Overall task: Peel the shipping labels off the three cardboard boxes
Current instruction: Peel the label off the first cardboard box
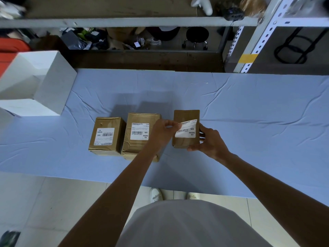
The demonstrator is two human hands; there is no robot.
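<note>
My left hand [163, 130] pinches the lifted corner of the white shipping label [187, 130]; my right hand [210, 141] clasps the small brown cardboard box [185, 141] tilted on the blue cloth-covered table [258, 113]. First peel underway, I judge; next, a steady pull leftward. Two labelled boxes [122, 136] wait.

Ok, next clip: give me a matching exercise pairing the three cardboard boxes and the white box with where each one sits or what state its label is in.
Things:
1. left box
2. middle box
3. right box
4. white box

States:
A. label flat, print reading upright
B. no label visible, at the table's far left
C. label corner lifted, pinched by the left hand, box steadied by the right hand
D. label flat, print upside down

Pairs: 1-D, 2-A, 3-C, 4-B
</note>
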